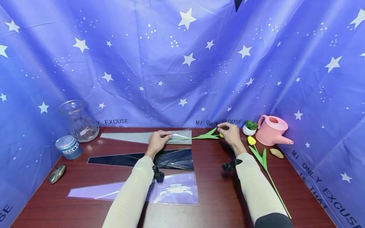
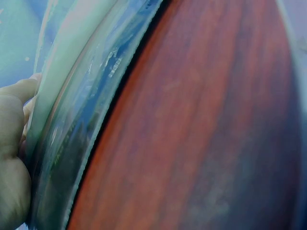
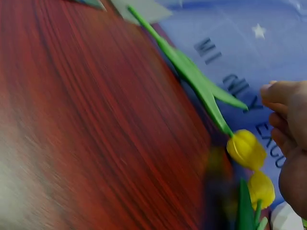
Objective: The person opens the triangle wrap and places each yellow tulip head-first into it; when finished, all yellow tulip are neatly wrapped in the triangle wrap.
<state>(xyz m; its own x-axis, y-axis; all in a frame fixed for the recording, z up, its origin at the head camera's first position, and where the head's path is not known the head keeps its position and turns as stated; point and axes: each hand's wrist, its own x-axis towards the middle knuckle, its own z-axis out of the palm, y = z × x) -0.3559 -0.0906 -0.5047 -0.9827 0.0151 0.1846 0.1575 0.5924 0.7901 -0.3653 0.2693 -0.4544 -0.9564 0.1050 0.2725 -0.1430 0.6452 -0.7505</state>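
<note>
Cream sleeves [image 1: 129, 193] cross our table [image 1: 216, 193]. Near back edge, our left hand [image 1: 157, 142] pinches grey bag [image 1: 126, 137]; yellow tulip [image 1: 206, 136] lies with stem overlapping it. Right hand [image 1: 231, 136], loosely bent, holds nothing, just beside tulip.

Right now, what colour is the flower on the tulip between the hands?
The flower is yellow, clearest in the right wrist view.

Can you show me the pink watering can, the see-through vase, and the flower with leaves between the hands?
Watering can [image 1: 272, 130]: head view, on its pink body.
Vase [image 1: 83, 125]: head view, on its glass side.
Flower [image 1: 207, 136]: head view, on its green leaves.
</note>
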